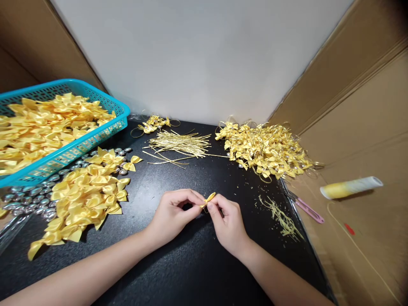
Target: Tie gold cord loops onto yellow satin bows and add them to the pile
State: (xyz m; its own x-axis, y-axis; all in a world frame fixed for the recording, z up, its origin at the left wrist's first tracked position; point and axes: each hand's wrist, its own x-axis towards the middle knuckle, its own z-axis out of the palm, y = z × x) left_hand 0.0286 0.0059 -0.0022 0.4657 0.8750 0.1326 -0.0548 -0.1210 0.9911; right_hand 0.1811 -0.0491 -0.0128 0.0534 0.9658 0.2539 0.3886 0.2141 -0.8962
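Note:
Over the middle of the black table, my left hand (174, 212) and my right hand (228, 221) meet at a small yellow ribbon bow (209, 197). Thumb and forefinger of each hand pinch it, the left at its left side and the right at its right side. Fingertips hide part of the bow, and a cord on it is too small to make out. Beyond the hands lies a bundle of gold twist ties (181, 143). A pile of loose yellow bows (89, 191) is to the left, with silvery beads (35, 197) beside it.
A turquoise basket (68, 148) full of yellow bows stands at the left. Finished-looking bows with gold loops (264, 148) are heaped at the back right, a few more (154, 124) at the back. Cord scraps (283, 219), a pink-handled cutter (307, 209) and a yellow-white roll (350, 187) are at the right.

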